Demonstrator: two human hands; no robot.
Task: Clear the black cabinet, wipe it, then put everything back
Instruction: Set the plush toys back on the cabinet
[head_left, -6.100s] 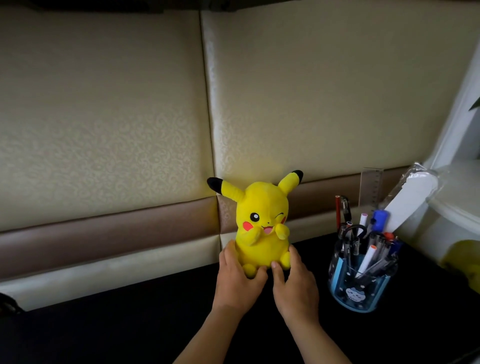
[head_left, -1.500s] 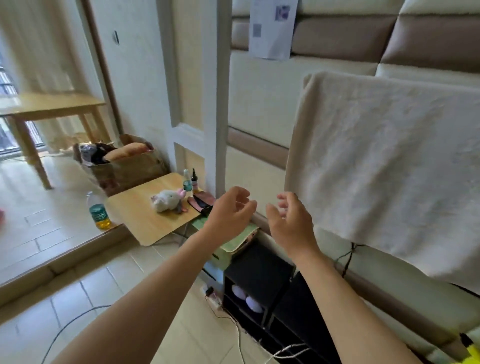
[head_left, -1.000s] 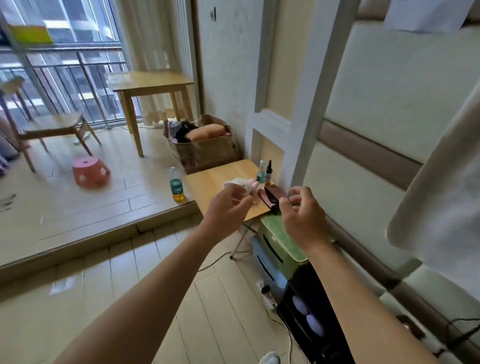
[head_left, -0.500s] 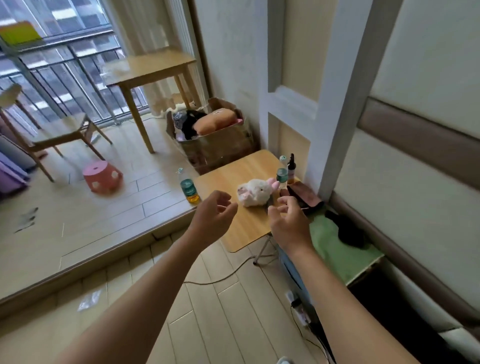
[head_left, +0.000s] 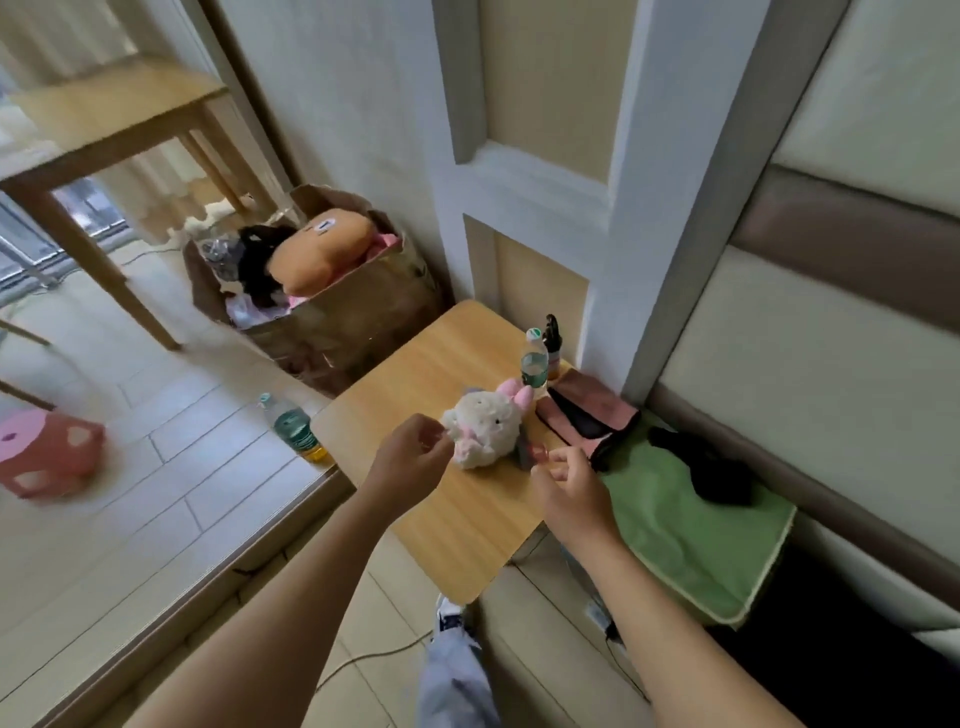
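Observation:
A white and pink plush toy lies on a small wooden table. My left hand hovers just left of the toy, fingers curled and apart, holding nothing. My right hand is just right of the toy, fingers loosely spread, empty. Behind the toy stand a small water bottle and a dark dropper bottle. A pink pouch lies at the table's right edge. The black cabinet shows at the lower right, dark and partly cut off.
A green cloth with a black item on it covers a unit beside the table. A brown box full of plush things stands against the wall. A bottle and a pink stool sit on the floor.
The view swung from the cabinet top with the yellow plush to the small wooden table. Both hands have come closer to the white plush toy on either side.

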